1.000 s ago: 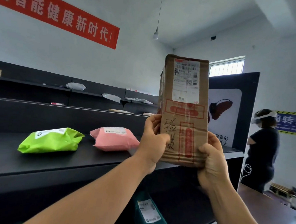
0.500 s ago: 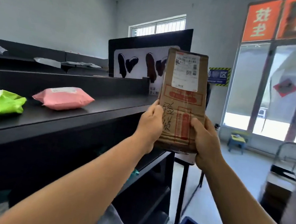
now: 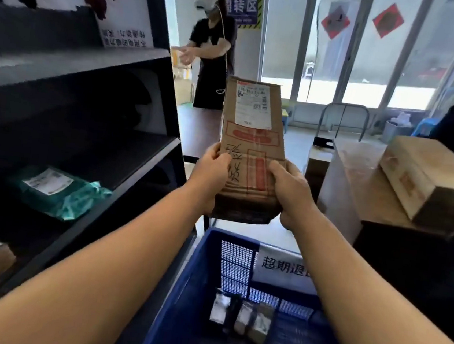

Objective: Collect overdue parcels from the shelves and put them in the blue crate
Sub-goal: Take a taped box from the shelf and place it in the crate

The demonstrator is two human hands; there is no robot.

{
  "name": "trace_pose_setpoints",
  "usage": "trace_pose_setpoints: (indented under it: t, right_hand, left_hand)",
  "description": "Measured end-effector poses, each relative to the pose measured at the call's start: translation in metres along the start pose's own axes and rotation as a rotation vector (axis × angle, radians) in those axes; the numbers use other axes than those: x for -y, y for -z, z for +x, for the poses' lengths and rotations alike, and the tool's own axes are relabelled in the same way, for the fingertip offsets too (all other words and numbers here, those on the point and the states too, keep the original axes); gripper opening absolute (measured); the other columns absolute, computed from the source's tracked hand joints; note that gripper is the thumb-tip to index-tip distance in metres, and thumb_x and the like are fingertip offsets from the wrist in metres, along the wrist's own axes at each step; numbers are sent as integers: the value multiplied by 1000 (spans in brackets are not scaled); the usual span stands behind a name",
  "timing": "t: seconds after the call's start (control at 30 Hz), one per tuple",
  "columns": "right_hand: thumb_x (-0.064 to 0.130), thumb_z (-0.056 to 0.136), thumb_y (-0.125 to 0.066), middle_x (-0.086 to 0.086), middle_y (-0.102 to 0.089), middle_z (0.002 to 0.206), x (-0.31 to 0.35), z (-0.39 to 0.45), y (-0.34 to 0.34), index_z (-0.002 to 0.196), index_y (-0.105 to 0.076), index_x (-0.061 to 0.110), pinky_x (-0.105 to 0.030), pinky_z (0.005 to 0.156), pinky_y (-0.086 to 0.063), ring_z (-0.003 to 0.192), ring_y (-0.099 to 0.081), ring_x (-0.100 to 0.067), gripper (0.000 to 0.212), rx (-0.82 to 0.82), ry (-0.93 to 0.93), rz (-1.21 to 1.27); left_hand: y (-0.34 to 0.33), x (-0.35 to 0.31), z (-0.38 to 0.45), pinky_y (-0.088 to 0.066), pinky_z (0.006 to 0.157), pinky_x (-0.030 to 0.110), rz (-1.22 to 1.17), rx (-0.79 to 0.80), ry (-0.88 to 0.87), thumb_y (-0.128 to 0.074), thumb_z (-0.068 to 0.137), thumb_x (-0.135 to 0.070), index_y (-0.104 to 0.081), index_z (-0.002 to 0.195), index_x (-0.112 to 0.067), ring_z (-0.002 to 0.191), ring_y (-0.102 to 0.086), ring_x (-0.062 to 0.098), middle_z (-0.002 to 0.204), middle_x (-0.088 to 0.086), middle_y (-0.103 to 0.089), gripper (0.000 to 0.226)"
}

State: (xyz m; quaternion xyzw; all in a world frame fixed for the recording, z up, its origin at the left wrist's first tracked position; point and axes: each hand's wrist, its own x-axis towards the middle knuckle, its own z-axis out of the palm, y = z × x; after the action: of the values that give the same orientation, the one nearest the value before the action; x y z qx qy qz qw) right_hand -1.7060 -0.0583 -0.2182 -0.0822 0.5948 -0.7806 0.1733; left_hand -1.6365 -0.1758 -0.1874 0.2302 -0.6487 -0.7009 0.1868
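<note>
A tall dark metal shelf rack (image 3: 144, 146) stood on the left side. A big blue plastic crate with mesh walls (image 3: 201, 275) sat low in front, with a white paper sign (image 3: 280, 267) stuck on its far wall. A person in black clothes (image 3: 213, 47) stood far back, wearing a white headset. A long brown cardboard box (image 3: 426, 179) lay on a table to the right.

A flat brown cardboard parcel with a white label and red stamps (image 3: 252, 135) was held up in the air, above the far end of the crate. The left hand (image 3: 212, 170) gripped its lower left edge with curled fingers. The right hand (image 3: 291, 187) gripped its lower right edge the same way.

A teal plastic bag parcel (image 3: 61, 191) lay on a lower shelf. A few small wrapped packs (image 3: 244, 316) lay on the crate floor.
</note>
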Motion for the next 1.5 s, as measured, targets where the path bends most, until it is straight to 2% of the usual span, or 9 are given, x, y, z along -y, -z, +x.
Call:
trace_pose_setpoints:
  t: [0.17, 0.27, 0.5, 0.6, 0.8, 1.0, 1.2, 1.37, 1.5]
  right_hand:
    - [11, 92, -57, -15, -73, 100, -43, 36, 76, 111, -60, 15, -35, 67, -60, 76, -73, -23, 20, -38, -164, -6]
    - [11, 90, -57, -15, -73, 98, -73, 54, 116, 104, -61, 17, -45, 81, -59, 82, -72, -27, 15, -58, -253, -41]
    - [13, 95, -54, -11, -72, 97, -161, 66, 186, 102, -62, 18, -46, 86, -57, 84, -70, -27, 12, -114, -415, -81]
    - [16, 94, -56, -9, -73, 102, -198, 64, 212, 114, -62, 21, -47, 85, -58, 93, -72, -29, 22, -152, -503, -103]
    - [20, 92, -59, -5, -70, 104, -271, 56, 260, 121, -59, 20, -42, 85, -57, 95, -69, -26, 29, -285, -633, -186]
    - [10, 89, -56, -7, -69, 105, -344, 50, 299, 117, -57, 28, -40, 68, -58, 92, -68, -28, 33, -318, -834, -137]
    - [9, 93, -55, -1, -65, 105, -424, 50, 326, 125, -46, 40, -44, 58, -54, 86, -64, -27, 44, -340, -966, -126]
    - [12, 93, -57, -9, -63, 112, -493, 53, 342, 137, -43, 24, -37, 55, -50, 87, -62, -26, 47, -505, -994, -99]
    - [13, 95, -55, -9, -66, 111, -546, 56, 354, 131, -49, 21, -43, 72, -56, 93, -64, -28, 37, -578, -1021, -98]
  left_hand:
    - [-59, 59, 23, -55, 50, 23, 52, 39, 201, -36, 100, -10, -51, 122, -17, 71, -67, 16, 92, 7, -68, 27]
    - [-85, 102, 36, -59, 62, 29, 95, 44, 311, -38, 100, -13, -53, 121, -16, 75, -68, 19, 95, 9, -70, 27]
    - [-121, 206, 50, -55, 84, 41, 200, 95, 491, -36, 99, -13, -58, 114, -21, 90, -69, 25, 103, 11, -72, 27]
    - [-130, 249, 54, -57, 76, 35, 254, 118, 532, -37, 99, -17, -58, 119, -23, 88, -71, 18, 102, 5, -73, 30]
    - [-154, 345, 56, -55, 85, 37, 407, 125, 629, -48, 95, -17, -51, 124, -12, 96, -64, 19, 108, 4, -65, 30]
    - [-169, 440, 58, -48, 62, 21, 431, 273, 767, -48, 97, -14, -47, 132, -17, 85, -60, 10, 111, 1, -61, 36]
    - [-164, 530, 63, -52, 94, 45, 437, 357, 869, -46, 98, -19, -49, 133, -27, 108, -61, 21, 122, 1, -62, 35]
    - [-170, 584, 73, -57, 81, 43, 391, 386, 952, -43, 100, -13, -44, 118, -42, 104, -62, 23, 118, -1, -61, 35]
    - [-172, 640, 80, -56, 88, 48, 447, 395, 936, -48, 93, -17, -36, 140, -44, 109, -62, 27, 136, 3, -49, 56]
